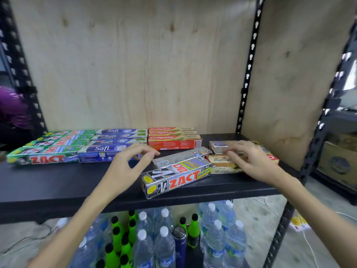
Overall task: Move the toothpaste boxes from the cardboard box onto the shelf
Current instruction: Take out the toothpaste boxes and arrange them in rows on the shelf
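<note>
On the black shelf lie rows of toothpaste boxes: green Zact boxes at the left, blue Safi boxes beside them, red Colgate boxes further right. Two silver Zact Smokers boxes lie skewed in the middle front. My left hand hovers open just left of them, fingers curled, holding nothing. My right hand rests with spread fingers on a loose pile of beige and silver boxes at the right. The cardboard box is out of view.
A plywood back panel and black slotted uprights frame the shelf. Below stand several water bottles, green bottles and a dark flask. Another rack with cartons stands at the far right. Cables lie on the floor.
</note>
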{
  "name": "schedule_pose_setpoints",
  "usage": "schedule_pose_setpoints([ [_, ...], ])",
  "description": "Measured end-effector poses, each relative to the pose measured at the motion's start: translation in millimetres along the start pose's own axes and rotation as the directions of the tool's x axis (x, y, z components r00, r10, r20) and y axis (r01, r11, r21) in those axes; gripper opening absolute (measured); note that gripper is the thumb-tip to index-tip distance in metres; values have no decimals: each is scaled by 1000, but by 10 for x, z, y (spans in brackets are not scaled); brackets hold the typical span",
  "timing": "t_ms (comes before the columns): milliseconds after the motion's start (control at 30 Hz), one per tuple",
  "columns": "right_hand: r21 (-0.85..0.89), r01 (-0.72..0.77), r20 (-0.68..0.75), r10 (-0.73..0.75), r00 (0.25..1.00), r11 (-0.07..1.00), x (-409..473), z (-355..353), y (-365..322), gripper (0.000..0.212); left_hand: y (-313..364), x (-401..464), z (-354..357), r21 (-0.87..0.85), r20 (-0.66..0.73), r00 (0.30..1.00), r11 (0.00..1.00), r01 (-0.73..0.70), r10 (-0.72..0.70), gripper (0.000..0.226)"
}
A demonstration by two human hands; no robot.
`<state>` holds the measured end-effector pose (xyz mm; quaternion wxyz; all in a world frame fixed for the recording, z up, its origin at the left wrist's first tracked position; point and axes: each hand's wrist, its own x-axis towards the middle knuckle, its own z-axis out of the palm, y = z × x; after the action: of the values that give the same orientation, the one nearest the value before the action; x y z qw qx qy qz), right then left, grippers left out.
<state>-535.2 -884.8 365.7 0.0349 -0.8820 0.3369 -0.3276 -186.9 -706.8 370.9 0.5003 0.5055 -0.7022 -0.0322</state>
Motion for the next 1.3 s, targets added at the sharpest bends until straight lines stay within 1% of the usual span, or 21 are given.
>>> schedule_pose_setpoints([
  [67, -33, -15, 8, 15, 1000, 999, -136, -1, 15, 44, 85, -60, 20, -15, 59, 998, 999, -33, 34, 27],
  [100, -58, -21, 14, 21, 1000, 998, -196, 2, 6, 51, 123, -82, 42, 3, 111, 993, 999, -33, 33, 30],
  [133, -83, -20, 22, 22, 1000, 996, -245, 13, -9, 57, 147, -97, 73, 50, 172, 985, 998, -35, 26, 34],
  [200, -101, -18, 37, 22, 999, 995, -309, 55, -31, 66, 149, -114, 149, 205, 280, 960, 976, -70, 10, 46],
  [267, -90, -34, 23, 36, 999, 995, -331, 91, -44, 72, 120, -115, 183, 314, 336, 942, 944, -99, -13, 56],
  [367, -75, -58, -1, 59, 998, 995, -337, 138, -74, 74, 66, -114, 129, 317, 340, 940, 944, -88, -27, 51],
  [600, -41, -54, -17, 53, 998, 998, -325, 181, -273, 66, -135, -133, -221, 336, 372, 925, 940, -55, -79, 45],
  [733, 1, -22, -27, 22, 999, 1000, -272, 309, -563, 64, -253, -242, -600, 343, 378, 920, 939, -38, -100, 43],
  [867, -6, 19, -40, -19, 999, 1000, -175, 469, -900, 58, -318, -363, -1017, 354, 414, 898, 935, -6, -150, 43],
  [1033, 25, 50, -59, -48, 997, 998, -47, 672, -1273, 63, -426, -492, -1434, 388, 443, 866, 920, 47, -231, 49],
  [1167, 49, 69, -113, -63, 992, 996, 63, 886, -1552, 59, -561, -587, -1641, 393, 416, 882, 918, 45, -222, 50],
  [1300, 52, 83, -132, -75, 988, 995, 161, 1116, -1848, 57, -746, -643, -1848, 426, 391, 886, 902, 65, -249, 48],
])
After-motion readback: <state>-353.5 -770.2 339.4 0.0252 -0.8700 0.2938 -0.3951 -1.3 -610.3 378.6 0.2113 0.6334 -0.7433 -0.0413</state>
